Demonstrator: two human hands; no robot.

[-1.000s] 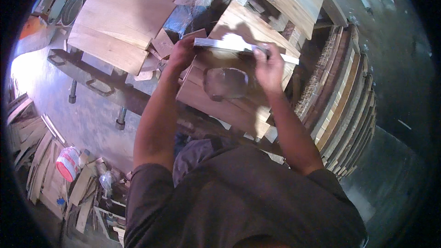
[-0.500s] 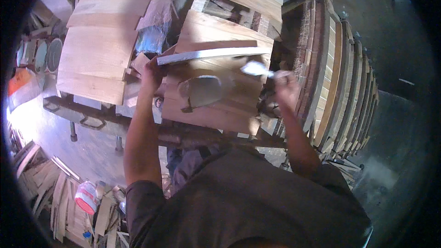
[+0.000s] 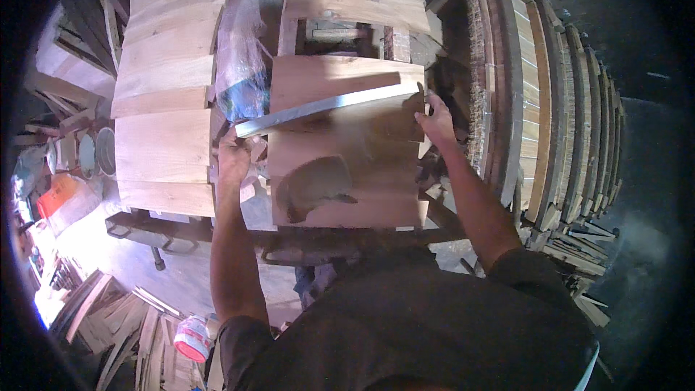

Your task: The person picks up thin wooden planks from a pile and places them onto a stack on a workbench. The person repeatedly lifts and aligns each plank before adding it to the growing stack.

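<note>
A long, narrow wooden strip, pale along its lit edge, is held at a slant above a panel of joined boards. My left hand is closed around its lower left end. At its raised right end is my right hand, fingers bent against the tip and thumb lower down; part of that grip is hard to make out. On the panel, below the strip, lies a brownish, rounded, scoop-shaped piece, mostly in shadow. The white-bladed tool is out of sight.
Another panel of planks lies at the left, with a plastic-wrapped bundle between the panels. Clamped board assemblies stand in a row at right. A metal rail runs in front. Scrap wood and a white-and-red bucket lie lower left.
My right hand has moved up to the strip's right end, and the white-bladed tool it held no longer shows. The strip's left end now sits lower in view. The whole view has shifted.
</note>
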